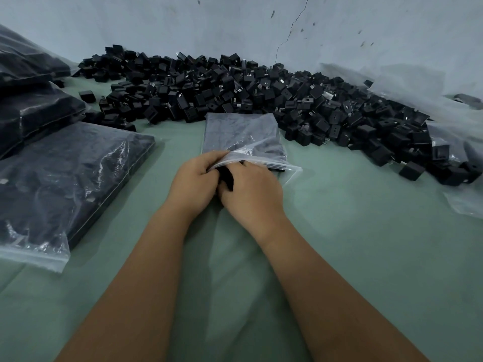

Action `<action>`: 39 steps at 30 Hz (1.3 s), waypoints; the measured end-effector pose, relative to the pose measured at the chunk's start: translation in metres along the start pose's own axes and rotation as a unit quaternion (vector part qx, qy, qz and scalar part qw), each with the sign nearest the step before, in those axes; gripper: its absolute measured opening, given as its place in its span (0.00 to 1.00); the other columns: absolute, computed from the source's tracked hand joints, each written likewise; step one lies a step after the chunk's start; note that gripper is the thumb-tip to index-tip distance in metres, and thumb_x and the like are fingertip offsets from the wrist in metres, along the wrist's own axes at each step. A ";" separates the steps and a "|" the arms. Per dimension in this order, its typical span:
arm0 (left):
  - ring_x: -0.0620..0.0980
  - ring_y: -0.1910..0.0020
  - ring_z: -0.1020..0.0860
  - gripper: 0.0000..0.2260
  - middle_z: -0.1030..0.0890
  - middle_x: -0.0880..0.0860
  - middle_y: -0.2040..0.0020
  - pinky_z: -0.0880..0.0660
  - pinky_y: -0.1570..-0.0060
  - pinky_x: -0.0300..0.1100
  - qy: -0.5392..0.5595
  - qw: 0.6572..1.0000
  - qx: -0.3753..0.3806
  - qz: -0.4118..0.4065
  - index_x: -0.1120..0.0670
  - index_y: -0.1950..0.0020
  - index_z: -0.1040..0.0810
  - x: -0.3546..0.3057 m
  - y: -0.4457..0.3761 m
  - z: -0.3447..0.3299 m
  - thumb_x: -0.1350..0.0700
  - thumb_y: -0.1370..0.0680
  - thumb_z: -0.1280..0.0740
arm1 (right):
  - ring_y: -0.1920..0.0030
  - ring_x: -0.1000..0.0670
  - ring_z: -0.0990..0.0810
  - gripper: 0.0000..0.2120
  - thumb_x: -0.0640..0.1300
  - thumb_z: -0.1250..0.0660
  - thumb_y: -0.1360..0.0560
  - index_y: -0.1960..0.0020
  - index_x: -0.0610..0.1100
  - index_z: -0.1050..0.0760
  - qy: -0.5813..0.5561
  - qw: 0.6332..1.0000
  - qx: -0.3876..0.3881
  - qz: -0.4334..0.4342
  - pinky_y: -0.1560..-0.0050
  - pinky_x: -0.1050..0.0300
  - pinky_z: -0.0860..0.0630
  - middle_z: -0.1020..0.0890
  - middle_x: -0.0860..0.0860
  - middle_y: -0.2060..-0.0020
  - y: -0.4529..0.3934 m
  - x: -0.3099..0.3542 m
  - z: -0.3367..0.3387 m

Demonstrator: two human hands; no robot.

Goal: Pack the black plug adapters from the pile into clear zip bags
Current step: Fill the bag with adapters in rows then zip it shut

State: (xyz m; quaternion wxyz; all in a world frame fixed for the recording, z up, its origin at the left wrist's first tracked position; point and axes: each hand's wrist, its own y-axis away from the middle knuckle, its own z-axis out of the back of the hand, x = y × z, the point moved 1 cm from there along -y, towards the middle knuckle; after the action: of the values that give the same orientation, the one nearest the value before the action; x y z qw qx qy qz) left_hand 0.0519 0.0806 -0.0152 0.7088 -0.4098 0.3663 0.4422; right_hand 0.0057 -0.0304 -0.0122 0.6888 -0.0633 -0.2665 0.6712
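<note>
Filling step: left hand [193, 180] pinches the bag [243, 137] mouth up; right hand [251, 189] grips adapters [226, 176] there. Next: more from the pile [261, 92] at twelve o'clock.

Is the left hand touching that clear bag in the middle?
Touching. The head view shows the left hand gripping the mouth flap of the clear bag, its fingers curled over the plastic edge.

No text, label, brand, number or sign could be read anywhere in the head view. The black plug adapters [235, 92] in the pile showed only plain faces and small holes, with any moulded marking too small to tell. The clear zip bags [65, 178] carried no legible print, and the wall [235, 22] behind bore only cracks and marks.
</note>
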 end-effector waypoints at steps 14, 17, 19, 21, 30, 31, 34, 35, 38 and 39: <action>0.41 0.48 0.19 0.27 0.15 0.45 0.49 0.26 0.48 0.34 0.063 0.998 0.003 0.006 0.48 0.42 0.17 0.002 -0.002 0.001 0.71 0.29 0.44 | 0.49 0.50 0.23 0.10 0.43 0.34 0.28 0.49 0.54 0.22 -0.111 0.994 -0.005 -0.016 0.53 0.52 0.25 0.18 0.56 0.53 0.007 -0.014 0.006; 0.46 0.45 0.19 0.26 0.15 0.48 0.48 0.23 0.42 0.45 0.082 0.996 0.000 0.014 0.51 0.41 0.18 0.003 -0.003 0.000 0.71 0.28 0.45 | 0.49 0.50 0.23 0.11 0.43 0.35 0.28 0.48 0.55 0.22 -0.134 0.991 0.011 -0.013 0.52 0.52 0.25 0.19 0.56 0.51 0.008 -0.015 0.005; 0.48 0.44 0.19 0.25 0.15 0.50 0.47 0.23 0.40 0.48 0.087 0.996 -0.004 0.019 0.52 0.40 0.18 0.003 -0.003 -0.001 0.71 0.27 0.45 | 0.49 0.51 0.24 0.12 0.44 0.35 0.27 0.47 0.56 0.22 -0.136 0.990 0.012 -0.022 0.51 0.51 0.25 0.19 0.56 0.51 0.008 -0.013 0.003; 0.48 0.45 0.19 0.25 0.16 0.51 0.46 0.23 0.40 0.47 0.095 0.995 -0.004 0.027 0.53 0.40 0.18 0.002 -0.003 -0.001 0.71 0.27 0.46 | 0.49 0.51 0.23 0.12 0.44 0.35 0.26 0.46 0.57 0.22 -0.123 0.992 0.011 -0.025 0.52 0.52 0.25 0.19 0.56 0.50 0.007 -0.010 0.002; 0.42 0.47 0.19 0.26 0.15 0.48 0.48 0.25 0.47 0.31 0.074 0.997 0.010 0.005 0.52 0.40 0.18 -0.003 0.001 -0.001 0.73 0.28 0.44 | 0.46 0.50 0.23 0.12 0.44 0.35 0.26 0.45 0.54 0.21 -0.108 0.993 -0.016 -0.042 0.51 0.55 0.26 0.18 0.56 0.49 0.006 -0.010 0.004; 0.43 0.46 0.19 0.26 0.15 0.48 0.47 0.25 0.47 0.32 0.074 0.997 0.010 0.008 0.53 0.40 0.18 -0.002 0.001 -0.001 0.73 0.28 0.45 | 0.46 0.50 0.23 0.11 0.44 0.34 0.26 0.45 0.54 0.21 -0.110 0.993 -0.018 -0.040 0.51 0.55 0.26 0.18 0.56 0.50 0.006 -0.010 0.004; 0.44 0.45 0.19 0.26 0.16 0.49 0.47 0.24 0.43 0.37 0.064 0.998 0.005 0.015 0.53 0.39 0.18 -0.001 -0.001 0.001 0.73 0.28 0.44 | 0.48 0.50 0.22 0.10 0.44 0.33 0.27 0.47 0.53 0.20 -0.116 0.992 -0.020 -0.032 0.53 0.54 0.25 0.18 0.55 0.51 0.006 -0.010 0.003; 0.44 0.45 0.19 0.26 0.15 0.48 0.47 0.24 0.42 0.38 0.063 0.998 0.005 0.015 0.52 0.40 0.18 -0.001 -0.001 0.001 0.73 0.28 0.44 | 0.48 0.49 0.22 0.10 0.44 0.33 0.27 0.47 0.52 0.20 -0.123 0.992 -0.016 -0.030 0.52 0.53 0.25 0.18 0.54 0.51 0.005 -0.009 0.003; 0.44 0.46 0.19 0.26 0.15 0.47 0.48 0.24 0.41 0.42 0.053 0.999 0.003 0.010 0.51 0.41 0.18 -0.002 0.000 0.001 0.72 0.29 0.44 | 0.47 0.49 0.22 0.13 0.41 0.34 0.26 0.44 0.51 0.20 -0.141 0.990 -0.008 -0.021 0.48 0.51 0.26 0.18 0.53 0.49 0.001 -0.008 0.001; 0.44 0.46 0.19 0.25 0.15 0.47 0.48 0.24 0.40 0.44 0.045 0.999 0.002 0.008 0.51 0.41 0.18 -0.002 0.001 0.000 0.71 0.28 0.44 | 0.46 0.49 0.22 0.14 0.40 0.34 0.26 0.43 0.52 0.21 -0.144 0.989 -0.007 -0.017 0.48 0.51 0.26 0.18 0.53 0.48 0.000 -0.008 0.001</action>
State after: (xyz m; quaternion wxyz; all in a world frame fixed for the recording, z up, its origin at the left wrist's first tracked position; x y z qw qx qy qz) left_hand 0.0507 0.0807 -0.0138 0.6888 -0.4246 0.4020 0.4286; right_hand 0.0054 -0.0380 -0.0132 0.6539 0.0340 -0.3687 0.6598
